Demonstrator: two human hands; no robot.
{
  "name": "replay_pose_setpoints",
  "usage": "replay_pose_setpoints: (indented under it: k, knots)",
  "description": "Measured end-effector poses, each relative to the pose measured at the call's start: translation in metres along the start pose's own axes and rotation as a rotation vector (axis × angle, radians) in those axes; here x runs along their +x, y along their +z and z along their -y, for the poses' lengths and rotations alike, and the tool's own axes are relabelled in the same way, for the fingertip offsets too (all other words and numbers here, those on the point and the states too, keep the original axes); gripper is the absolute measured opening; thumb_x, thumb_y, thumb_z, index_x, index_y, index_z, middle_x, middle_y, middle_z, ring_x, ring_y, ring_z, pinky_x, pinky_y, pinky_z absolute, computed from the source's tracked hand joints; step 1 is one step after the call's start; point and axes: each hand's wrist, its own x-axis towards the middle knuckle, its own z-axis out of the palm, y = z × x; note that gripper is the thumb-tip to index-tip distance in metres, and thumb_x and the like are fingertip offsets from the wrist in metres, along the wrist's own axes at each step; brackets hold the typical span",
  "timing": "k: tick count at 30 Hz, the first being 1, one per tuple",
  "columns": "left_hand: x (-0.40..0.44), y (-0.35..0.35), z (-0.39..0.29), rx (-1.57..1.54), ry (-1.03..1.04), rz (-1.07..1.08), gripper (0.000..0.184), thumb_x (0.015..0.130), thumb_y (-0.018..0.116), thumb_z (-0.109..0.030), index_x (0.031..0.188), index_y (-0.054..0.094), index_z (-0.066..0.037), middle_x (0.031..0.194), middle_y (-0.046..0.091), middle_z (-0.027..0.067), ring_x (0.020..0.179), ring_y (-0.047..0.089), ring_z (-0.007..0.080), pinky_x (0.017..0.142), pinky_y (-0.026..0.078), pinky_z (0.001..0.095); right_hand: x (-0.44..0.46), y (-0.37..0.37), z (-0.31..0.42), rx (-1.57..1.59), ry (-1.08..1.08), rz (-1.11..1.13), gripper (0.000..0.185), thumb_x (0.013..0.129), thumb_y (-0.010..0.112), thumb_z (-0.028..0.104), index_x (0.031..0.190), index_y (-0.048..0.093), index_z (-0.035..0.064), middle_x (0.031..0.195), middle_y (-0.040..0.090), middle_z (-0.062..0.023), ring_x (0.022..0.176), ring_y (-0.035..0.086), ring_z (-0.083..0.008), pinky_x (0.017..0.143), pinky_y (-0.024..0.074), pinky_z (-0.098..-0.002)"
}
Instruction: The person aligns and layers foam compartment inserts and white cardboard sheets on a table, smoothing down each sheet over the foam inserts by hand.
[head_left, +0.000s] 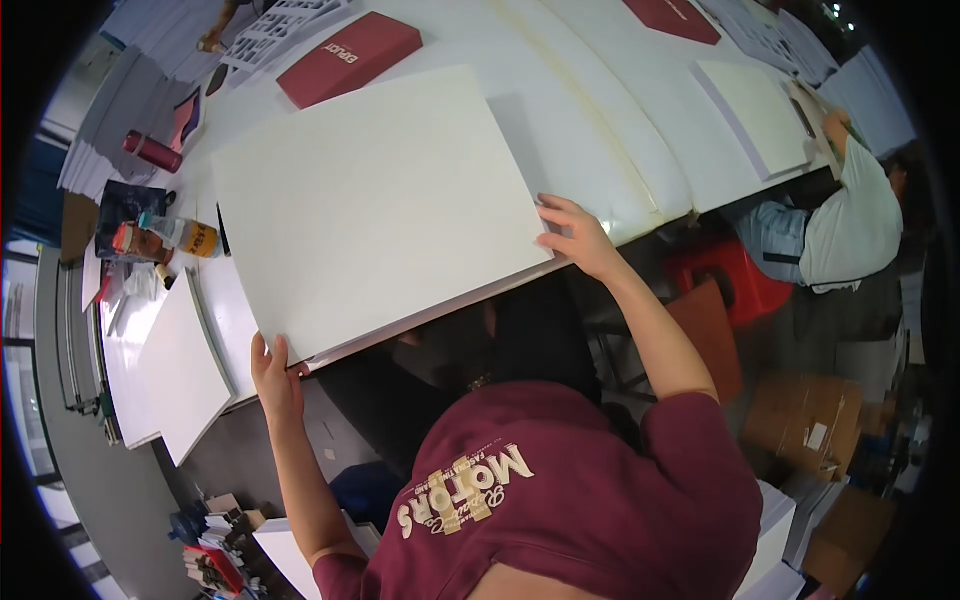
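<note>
A large white board sheet lies across the near part of the table in front of me, with its near edge along the table's front edge. At its near left corner, my left hand grips the edge, its fingertips on top. My right hand holds the right edge near the front corner, fingers bent over it and slightly apart. What lies under the sheet is mostly hidden; a thin edge shows along its near side.
Beyond the sheet lies a red box with white lettering. Bottles, a dark red flask and another white stack are at the left. A co-worker sits at the right by a white stack.
</note>
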Motion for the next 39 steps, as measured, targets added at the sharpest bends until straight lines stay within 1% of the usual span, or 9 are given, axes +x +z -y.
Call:
replay_pose_setpoints:
  k: [3, 6, 11, 15, 18, 24, 31, 38, 39]
  knots:
    - [0.004, -0.001, 0.005, 0.003, -0.009, 0.025, 0.023, 0.101, 0.055, -0.014, 0.121, 0.052, -0.003, 0.095, 0.065, 0.0048, 0.07, 0.061, 0.0097, 0.048, 0.045, 0.0228, 0.0, -0.002, -0.001, 0.018, 0.036, 0.012, 0.053, 0.085, 0.073, 0.02, 0.134, 0.06, 0.006, 0.15, 0.042, -0.0193, 0.136, 0.045, -0.0307, 0.109, 0.0398, -0.0374]
    - [0.005, 0.005, 0.006, 0.008, -0.007, 0.007, 0.023, 0.101, 0.056, -0.014, 0.121, 0.052, -0.003, 0.096, 0.066, 0.0046, 0.07, 0.062, 0.0096, 0.048, 0.046, 0.022, 0.0, -0.001, -0.007, 0.092, 0.049, 0.001, 0.052, 0.083, 0.072, 0.015, 0.133, 0.06, 0.0048, 0.15, 0.044, -0.017, 0.139, 0.042, -0.029, 0.111, 0.0381, -0.0373]
    - [0.008, 0.0, 0.01, 0.0, -0.008, 0.035, 0.024, 0.101, 0.056, -0.014, 0.122, 0.053, -0.004, 0.096, 0.067, 0.0045, 0.069, 0.064, 0.0096, 0.048, 0.047, 0.0217, 0.0, -0.002, -0.004, 0.028, 0.068, 0.003, 0.052, 0.083, 0.073, 0.018, 0.132, 0.061, 0.0029, 0.15, 0.045, -0.0161, 0.138, 0.043, -0.0288, 0.11, 0.0394, -0.0367]
    - [0.007, 0.002, 0.009, -0.001, -0.006, 0.029, 0.024, 0.101, 0.056, -0.014, 0.122, 0.053, -0.004, 0.096, 0.068, 0.0044, 0.069, 0.065, 0.0098, 0.048, 0.048, 0.0217, 0.0, 0.0, -0.01, -0.037, 0.02, 0.007, 0.052, 0.085, 0.073, 0.023, 0.131, 0.061, 0.0009, 0.149, 0.044, -0.0155, 0.134, 0.046, -0.0299, 0.106, 0.042, -0.0368]
    - [0.006, 0.003, 0.008, 0.005, -0.01, 0.026, 0.024, 0.101, 0.056, -0.014, 0.122, 0.053, -0.004, 0.096, 0.068, 0.0044, 0.069, 0.065, 0.0101, 0.048, 0.048, 0.0218, 0.0, 0.0, -0.011, -0.063, 0.014, 0.003, 0.052, 0.084, 0.074, 0.024, 0.13, 0.062, 0.0015, 0.149, 0.045, -0.0158, 0.134, 0.046, -0.0301, 0.106, 0.042, -0.0369]
    - [0.006, 0.003, 0.009, 0.016, -0.004, 0.019, 0.023, 0.101, 0.055, -0.014, 0.122, 0.053, -0.004, 0.097, 0.066, 0.0042, 0.072, 0.063, 0.0095, 0.05, 0.047, 0.0222, 0.002, 0.002, -0.008, -0.08, 0.027, 0.003, 0.052, 0.082, 0.074, 0.019, 0.129, 0.062, 0.0009, 0.148, 0.046, -0.0152, 0.136, 0.044, -0.03, 0.108, 0.0405, -0.0373]
    - [0.004, 0.001, 0.014, 0.049, -0.004, 0.007, 0.024, 0.102, 0.055, -0.014, 0.123, 0.051, -0.004, 0.099, 0.066, 0.0049, 0.076, 0.063, 0.0099, 0.051, 0.047, 0.0228, 0.002, 0.005, -0.005, -0.172, -0.044, -0.026, 0.05, 0.082, 0.075, 0.017, 0.129, 0.061, 0.0018, 0.141, 0.052, -0.0175, 0.128, 0.05, -0.0327, 0.1, 0.0479, -0.0379]
    - [0.0, 0.006, 0.014, 0.191, 0.011, -0.083, 0.028, 0.1, 0.056, -0.014, 0.126, 0.052, -0.004, 0.101, 0.066, 0.0042, 0.08, 0.062, 0.0097, 0.051, 0.047, 0.0229, 0.003, 0.01, -0.006, -0.342, -0.102, -0.042, 0.049, 0.085, 0.073, 0.013, 0.131, 0.059, 0.0012, 0.139, 0.053, -0.0167, 0.125, 0.051, -0.0327, 0.098, 0.0493, -0.0378]
    - [0.0, 0.006, 0.014, 0.217, 0.015, -0.107, 0.031, 0.099, 0.055, -0.012, 0.128, 0.051, -0.004, 0.104, 0.066, 0.0053, 0.083, 0.061, 0.0103, 0.055, 0.048, 0.0238, 0.002, 0.01, -0.004, -0.338, -0.09, -0.037, 0.049, 0.085, 0.073, 0.012, 0.131, 0.059, 0.0007, 0.138, 0.054, -0.0166, 0.125, 0.051, -0.0327, 0.1, 0.0485, -0.038]
